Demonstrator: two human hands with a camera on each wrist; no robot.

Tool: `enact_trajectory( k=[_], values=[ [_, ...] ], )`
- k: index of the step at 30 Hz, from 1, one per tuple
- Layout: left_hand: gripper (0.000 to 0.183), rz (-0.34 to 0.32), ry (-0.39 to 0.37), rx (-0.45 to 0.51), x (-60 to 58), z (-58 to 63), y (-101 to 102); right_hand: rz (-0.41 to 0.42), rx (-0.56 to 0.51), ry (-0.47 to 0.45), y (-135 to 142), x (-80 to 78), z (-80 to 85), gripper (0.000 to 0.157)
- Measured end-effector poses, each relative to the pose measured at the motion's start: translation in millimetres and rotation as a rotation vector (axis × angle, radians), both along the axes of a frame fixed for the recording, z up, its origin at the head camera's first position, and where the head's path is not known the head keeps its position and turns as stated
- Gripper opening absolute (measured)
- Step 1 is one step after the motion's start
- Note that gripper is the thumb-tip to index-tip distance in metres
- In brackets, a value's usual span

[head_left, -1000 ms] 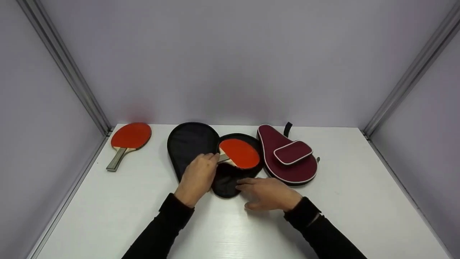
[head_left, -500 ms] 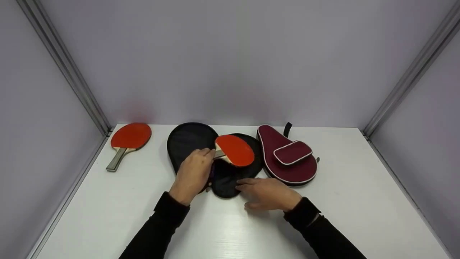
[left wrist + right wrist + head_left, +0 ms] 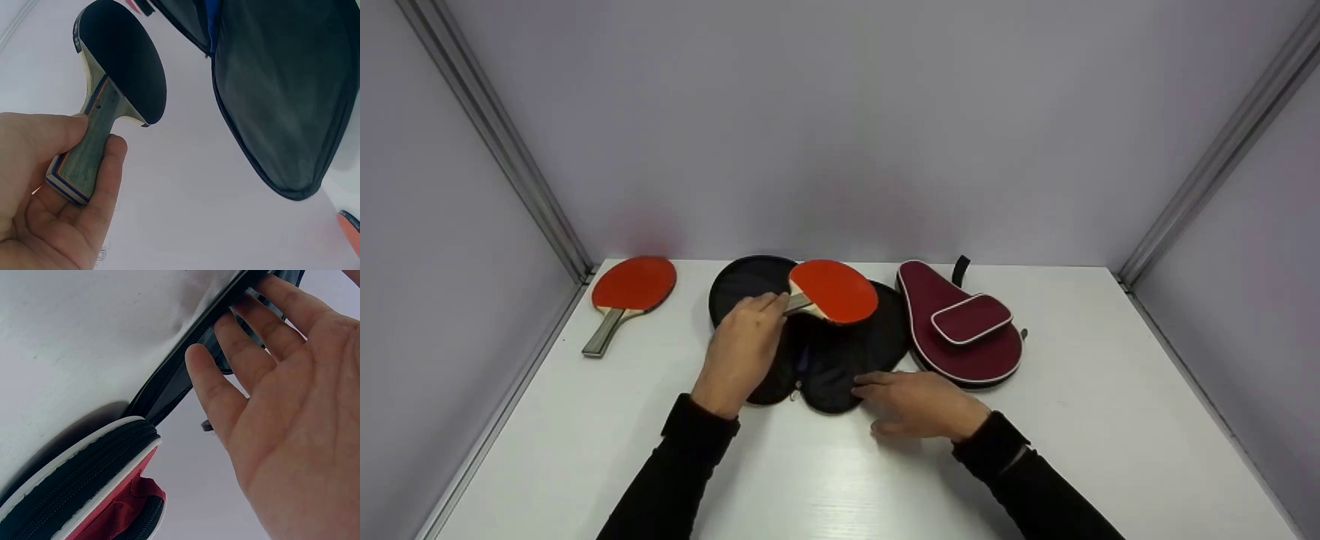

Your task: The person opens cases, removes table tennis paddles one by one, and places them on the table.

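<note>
I have the left hand [image 3: 741,349] gripping a red paddle [image 3: 835,291] by its handle at centre frame, over the spread black case [image 3: 836,367]; the right hand [image 3: 921,405], fingers extended, touches that case's lower edge. A burgundy case [image 3: 960,356] lies right of centre, a second paddle [image 3: 634,285] at left.

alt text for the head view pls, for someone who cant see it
A person's left hand holds a red table tennis paddle by its handle over an open black case on a white table; the right hand touches the case's near end. A second red paddle lies at the left, a maroon case at the right.
</note>
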State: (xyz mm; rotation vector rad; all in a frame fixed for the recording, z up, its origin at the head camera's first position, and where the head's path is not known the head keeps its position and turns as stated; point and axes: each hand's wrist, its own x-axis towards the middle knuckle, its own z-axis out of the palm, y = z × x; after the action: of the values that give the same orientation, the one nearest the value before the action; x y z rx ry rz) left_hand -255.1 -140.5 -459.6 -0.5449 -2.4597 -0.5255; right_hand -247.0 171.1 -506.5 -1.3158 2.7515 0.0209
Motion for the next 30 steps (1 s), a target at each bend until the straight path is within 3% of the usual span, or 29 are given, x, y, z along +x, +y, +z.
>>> enact_trajectory(
  k=[10, 30],
  values=[
    [0.035, 0.069, -0.003, 0.046, -6.0, 10.5, -24, 0.012, -0.006, -0.005, 1, -0.2, 1.7, 0.059],
    [0.040, 0.219, -0.153, 0.227, -19.0, 16.6, -83, -0.009, -0.013, -0.036, 4, -1.3, 1.8, 0.060]
  ],
)
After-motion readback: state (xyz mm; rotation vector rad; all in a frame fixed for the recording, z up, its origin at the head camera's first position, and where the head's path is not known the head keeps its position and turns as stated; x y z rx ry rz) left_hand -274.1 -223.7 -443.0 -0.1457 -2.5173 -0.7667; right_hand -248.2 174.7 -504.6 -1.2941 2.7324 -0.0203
